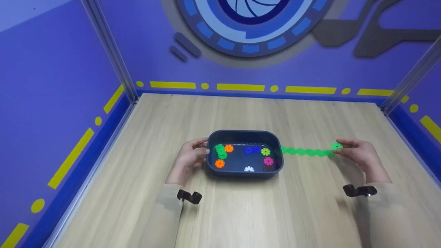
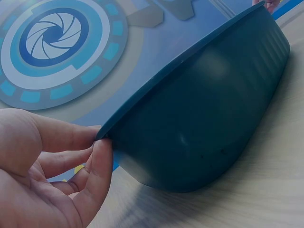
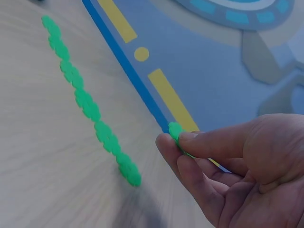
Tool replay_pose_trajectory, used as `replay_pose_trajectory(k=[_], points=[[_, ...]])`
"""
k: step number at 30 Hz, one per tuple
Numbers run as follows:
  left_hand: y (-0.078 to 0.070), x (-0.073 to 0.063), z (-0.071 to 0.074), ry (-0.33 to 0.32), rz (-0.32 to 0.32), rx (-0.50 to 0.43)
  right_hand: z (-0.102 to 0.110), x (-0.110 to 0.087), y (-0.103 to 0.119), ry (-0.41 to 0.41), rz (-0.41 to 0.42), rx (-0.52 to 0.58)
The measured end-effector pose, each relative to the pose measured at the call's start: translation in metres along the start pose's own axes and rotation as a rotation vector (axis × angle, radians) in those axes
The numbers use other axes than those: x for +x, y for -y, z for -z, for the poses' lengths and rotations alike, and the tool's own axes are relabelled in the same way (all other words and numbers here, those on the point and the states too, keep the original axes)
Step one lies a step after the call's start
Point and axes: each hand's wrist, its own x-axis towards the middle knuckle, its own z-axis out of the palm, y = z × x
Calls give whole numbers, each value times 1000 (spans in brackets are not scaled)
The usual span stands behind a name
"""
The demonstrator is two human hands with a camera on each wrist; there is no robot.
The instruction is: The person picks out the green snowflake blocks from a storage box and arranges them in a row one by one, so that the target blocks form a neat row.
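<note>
- Closest up: right hand has thumb and fingertips pinching one green disc, with part of it poking out past the tips. Nice grip imo; I'd hold it by the edge like that so the slots aren't covered.
- Just off those fingertips, on the bin side, a green row of discs lies on the table. The wrist view shows the pinched disc apart from the nearest end. I'd go gentle there, since a careless knuckle could probably shove the whole row out of line.
- Further across from the right hand, past the row, is the dark bin. Can't tell if the row's other end touches it.
- In the bin, between the two hands: a green clump on the left hand's side, plus loose orange, blue, yellow-green, pink and white ones.
- Farthest from the right hand, the left hand is pinching the bin's rim, thumb against fingers. Light but firm should do it; tugging might tip the bin or bump the row.
- Beyond both hands: just the blue-purple wall.
</note>
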Motion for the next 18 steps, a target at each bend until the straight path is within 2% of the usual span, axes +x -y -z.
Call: replay_pose_trajectory(k=[12, 15, 18], points=[[-1, -1, 0, 10, -14, 23, 5, 4, -16, -10, -75, 63], [-1, -1, 0, 9, -14, 22, 4, 6, -17, -27, -72, 23], [-1, -1, 1, 8, -15, 21, 4, 8, -16, -46, -59, -86]])
